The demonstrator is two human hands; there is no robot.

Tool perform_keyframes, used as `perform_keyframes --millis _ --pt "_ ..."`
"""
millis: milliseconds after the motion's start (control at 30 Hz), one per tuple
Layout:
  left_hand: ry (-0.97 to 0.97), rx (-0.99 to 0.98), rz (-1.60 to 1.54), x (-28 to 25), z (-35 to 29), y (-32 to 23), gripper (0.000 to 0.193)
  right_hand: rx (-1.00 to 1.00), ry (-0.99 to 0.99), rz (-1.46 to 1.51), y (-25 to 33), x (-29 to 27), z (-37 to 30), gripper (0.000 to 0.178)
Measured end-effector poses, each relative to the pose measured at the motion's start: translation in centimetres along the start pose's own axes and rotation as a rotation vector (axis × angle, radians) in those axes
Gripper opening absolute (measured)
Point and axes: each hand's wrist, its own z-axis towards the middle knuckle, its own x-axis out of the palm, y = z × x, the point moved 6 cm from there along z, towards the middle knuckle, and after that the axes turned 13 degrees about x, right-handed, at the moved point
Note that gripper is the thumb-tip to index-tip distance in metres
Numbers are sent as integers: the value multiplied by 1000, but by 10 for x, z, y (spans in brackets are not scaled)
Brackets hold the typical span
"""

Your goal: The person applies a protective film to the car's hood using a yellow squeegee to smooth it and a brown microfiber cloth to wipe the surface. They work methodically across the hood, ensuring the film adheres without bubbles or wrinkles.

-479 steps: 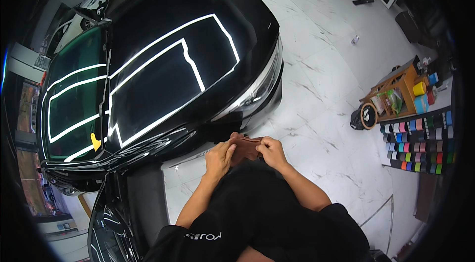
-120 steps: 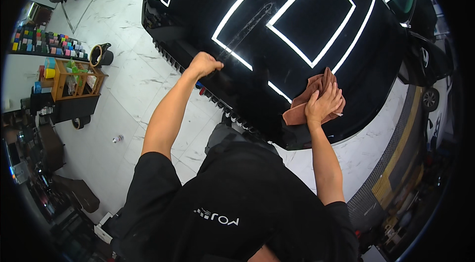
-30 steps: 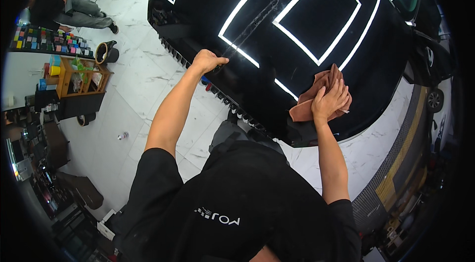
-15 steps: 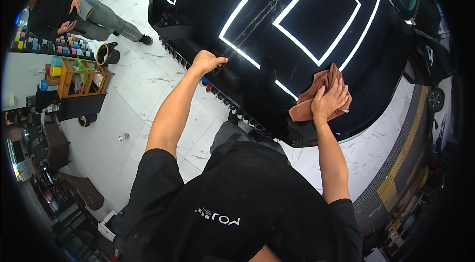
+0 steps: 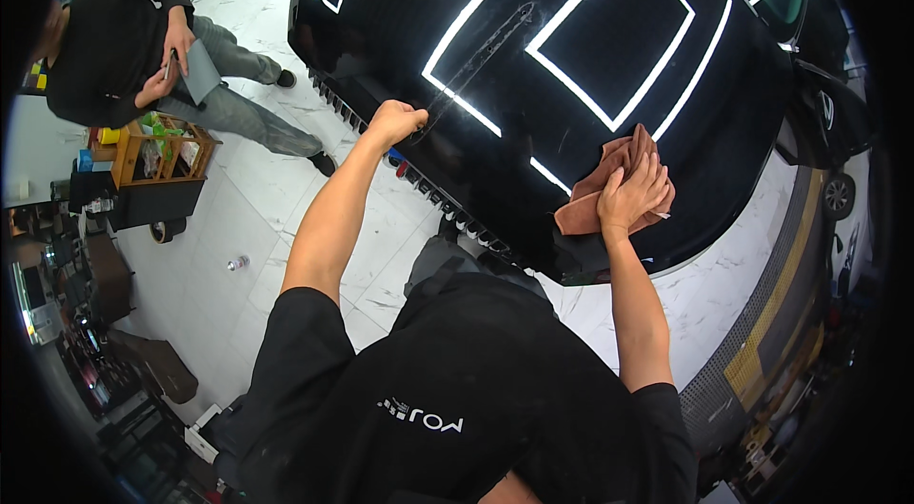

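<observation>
My left hand (image 5: pixel 395 122) is closed in a pinch above the front edge of a glossy black car hood (image 5: pixel 609 38). Its fingertips meet the lower end of a long, narrow clear film strip (image 5: pixel 481 57), which runs up across the hood; the exact grip is too small to make out. My right hand (image 5: pixel 630 195) presses a folded brown cloth (image 5: pixel 583 212) onto the hood near its front right corner, fingers over the cloth. Bright light lines reflect in the paint.
A person (image 5: pixel 143 57) in dark clothes stands at the left, holding a grey flat thing (image 5: pixel 200 73). Below are a wooden rack (image 5: pixel 176 152) and a small bottle (image 5: pixel 238 263) on the marble-patterned floor (image 5: pixel 233 218). A yellow-and-grey grating strip (image 5: pixel 776 309) runs along the right.
My left hand has drawn slightly left and down, with the strip's near end reaching toward it. My right hand and the cloth barely differ. The other person has stepped closer from the left.
</observation>
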Motion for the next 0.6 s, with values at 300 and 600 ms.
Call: perform_keyframes --millis 300,600 --pt "-460 -189 -442 11 -89 141 42 -12 -10 21 5 -3 1 64" --pt "-574 -73 -702 66 -35 114 67 -14 -6 11 2 2 2 65"
